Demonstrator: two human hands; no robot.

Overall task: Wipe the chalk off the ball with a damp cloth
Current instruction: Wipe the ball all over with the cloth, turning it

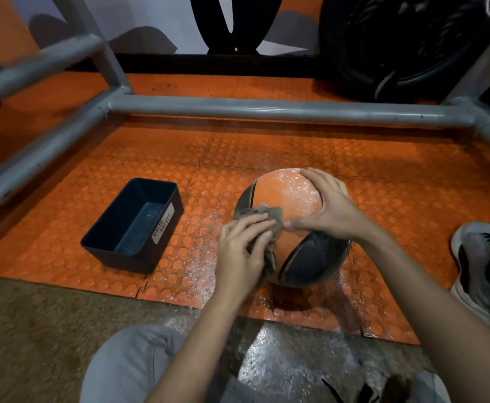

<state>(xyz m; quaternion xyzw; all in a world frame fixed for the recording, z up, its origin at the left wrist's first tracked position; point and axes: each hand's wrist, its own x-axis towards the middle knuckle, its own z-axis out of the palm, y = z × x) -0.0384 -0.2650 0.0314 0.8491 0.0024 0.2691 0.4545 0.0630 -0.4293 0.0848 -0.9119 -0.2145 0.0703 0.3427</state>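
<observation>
the ball (291, 196), orange with black panels, sits on the orange studded floor mat (267, 149), right of the middle, with both hands on it. white chalk (303, 186) dusts its upper orange panel, and more is scattered over the mat near the ball's left side.

the left hand (242, 251) lies against the ball's near left side and holds a grey cloth (277, 214) to the surface. its fingers lie close together over the cloth, the thumb closes against it from below, and a crumpled edge sticks out past the fingertips, while another fold hangs under the palm.

the right hand (332, 207) is spread wide over the top right of the ball, fingers curving round its far side and the thumb stretched left along the near side, its tip touching the cloth's edge. it cups the ball and holds it.

to the left of the ball, apart from it, stands a dark rectangular bin (163, 225) with a white label on its wall. a grey metal tube frame (267, 107) crosses the far side of the mat. a grey and black shoe (476, 263) rests at the right edge.
</observation>
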